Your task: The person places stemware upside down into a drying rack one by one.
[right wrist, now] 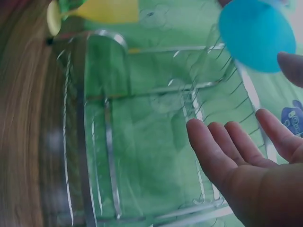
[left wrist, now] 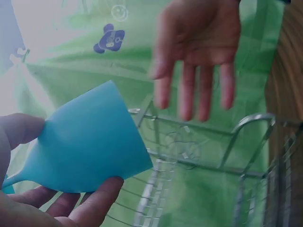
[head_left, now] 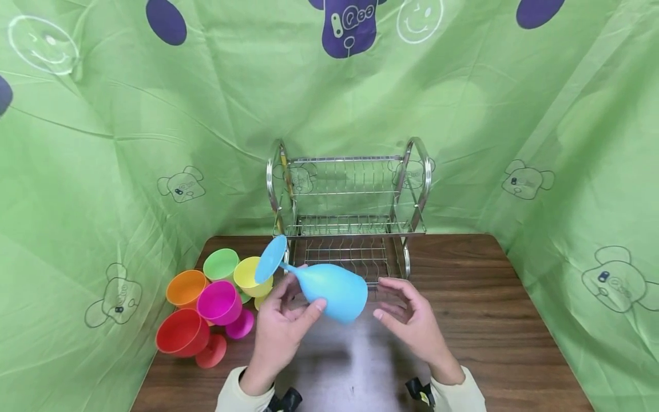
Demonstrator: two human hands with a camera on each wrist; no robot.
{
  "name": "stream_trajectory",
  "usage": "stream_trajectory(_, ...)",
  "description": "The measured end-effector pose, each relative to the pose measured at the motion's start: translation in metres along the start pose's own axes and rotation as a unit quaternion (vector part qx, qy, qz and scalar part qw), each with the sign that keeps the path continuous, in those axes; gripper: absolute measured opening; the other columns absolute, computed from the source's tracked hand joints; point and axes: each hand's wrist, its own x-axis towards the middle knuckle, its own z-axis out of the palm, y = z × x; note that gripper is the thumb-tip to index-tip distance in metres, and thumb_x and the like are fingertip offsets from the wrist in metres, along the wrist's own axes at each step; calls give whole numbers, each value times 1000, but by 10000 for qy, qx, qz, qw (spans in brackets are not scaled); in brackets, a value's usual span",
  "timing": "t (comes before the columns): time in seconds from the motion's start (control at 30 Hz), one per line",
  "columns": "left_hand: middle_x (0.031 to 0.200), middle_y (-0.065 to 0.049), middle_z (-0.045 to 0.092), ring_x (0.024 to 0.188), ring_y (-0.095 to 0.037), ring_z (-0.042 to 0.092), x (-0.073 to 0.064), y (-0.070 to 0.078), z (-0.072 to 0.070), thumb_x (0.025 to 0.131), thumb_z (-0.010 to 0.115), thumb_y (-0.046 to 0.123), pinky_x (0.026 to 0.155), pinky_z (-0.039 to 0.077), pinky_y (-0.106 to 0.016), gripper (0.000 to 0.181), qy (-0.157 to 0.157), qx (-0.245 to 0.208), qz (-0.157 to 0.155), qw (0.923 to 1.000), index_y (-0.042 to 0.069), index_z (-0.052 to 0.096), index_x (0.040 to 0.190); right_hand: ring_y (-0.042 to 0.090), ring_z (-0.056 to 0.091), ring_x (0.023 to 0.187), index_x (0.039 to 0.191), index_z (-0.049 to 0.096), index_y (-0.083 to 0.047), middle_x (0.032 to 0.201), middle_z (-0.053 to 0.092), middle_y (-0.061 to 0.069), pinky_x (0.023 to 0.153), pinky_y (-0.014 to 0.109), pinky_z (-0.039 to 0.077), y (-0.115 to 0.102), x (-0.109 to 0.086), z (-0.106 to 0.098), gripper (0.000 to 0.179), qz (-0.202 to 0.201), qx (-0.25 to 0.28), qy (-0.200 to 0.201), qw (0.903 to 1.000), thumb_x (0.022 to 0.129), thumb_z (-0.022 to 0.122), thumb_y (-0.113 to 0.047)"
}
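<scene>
My left hand [head_left: 280,323] grips a blue plastic goblet [head_left: 334,290] by its bowl, thumb on the near side and fingers behind. The goblet lies tilted on its side above the table, its round foot up to the left and its mouth facing right. In the left wrist view, thumb and fingers wrap the lower bowl [left wrist: 90,142]. Just right of the mouth, my right hand [head_left: 412,320] is held with its fingers relaxed and apart, holding nothing. The right wrist view shows these spread fingers [right wrist: 213,146] below the blue goblet [right wrist: 255,35].
Several goblets stand at the left of the wooden table [head_left: 489,343]: red [head_left: 182,333], magenta [head_left: 220,303], orange [head_left: 186,289], green [head_left: 221,264] and yellow [head_left: 252,276]. A two-tier metal dish rack [head_left: 350,234] stands behind my hands, before a green cloth backdrop [head_left: 350,109].
</scene>
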Motion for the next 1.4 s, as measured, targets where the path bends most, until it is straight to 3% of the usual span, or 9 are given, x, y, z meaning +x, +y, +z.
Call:
stream_trajectory(0.13,132,-15,67,101,-23,78,16,21,0,87,82,-2,81,67,-38,61,-276,352,120,9989,10,61,144,8,64,122,138,62,-1,137,63,11,97,31,62,11,3,-8,54,387,-516,427,9970,88,80,6)
stream_trajectory(0.33,137,-6,65,114,-24,74,46,51,11,87,87,11,85,67,-37,62,-650,801,426,9938,15,63,143,5,67,111,136,66,-7,132,64,16,92,22,62,32,12,-20,49,1123,-1139,1294,9786,90,82,-2)
stream_trajectory(0.53,137,-1,65,121,-23,69,81,70,22,85,89,20,86,66,-32,62,-872,1297,572,9861,18,64,142,29,69,115,136,67,-3,131,64,20,89,10,57,62,26,-33,44,1546,-1332,2282,9520,93,78,-2)
stream_trajectory(0.6,137,-3,65,121,-22,69,94,74,26,85,89,22,86,66,-31,63,-882,1447,627,9835,16,64,142,36,69,118,136,67,-4,132,65,20,89,9,56,74,31,-38,45,1625,-1568,2428,9434,93,78,-3)
stream_trajectory(0.7,141,-6,64,123,-23,69,114,79,32,85,88,27,86,66,-31,69,-889,1751,619,9786,14,61,147,36,71,118,138,67,-8,133,68,18,90,10,55,89,38,-44,46,1737,-1946,2410,9348,93,79,-9)
stream_trajectory(0.83,147,-7,62,126,-23,67,143,81,45,86,87,35,96,63,-37,76,-940,2285,469,9679,13,57,151,28,73,108,136,69,-9,127,74,16,83,7,51,103,44,-49,45,1802,-2087,2377,9314,92,80,-10)
stream_trajectory(1.07,149,-4,62,131,-23,64,191,69,73,87,87,36,106,58,-43,77,-1201,2849,149,9509,16,54,154,6,67,89,129,73,-12,113,77,14,75,7,52,109,47,-49,39,1873,-2062,2534,9264,91,79,-8)
stream_trajectory(1.23,149,-3,62,130,-21,64,220,63,92,87,88,32,106,58,-43,75,-1321,2993,-121,9449,15,55,152,4,67,86,127,75,-14,107,77,12,73,8,52,109,49,-51,37,1929,-2175,2541,9225,91,79,-6)
stream_trajectory(1.4,147,-5,64,128,-22,64,241,55,108,87,88,30,107,58,-41,74,-1518,3238,-289,9334,13,55,151,2,66,83,126,76,-15,103,78,11,72,8,53,110,51,-53,38,1916,-2174,2533,9230,90,79,-4)
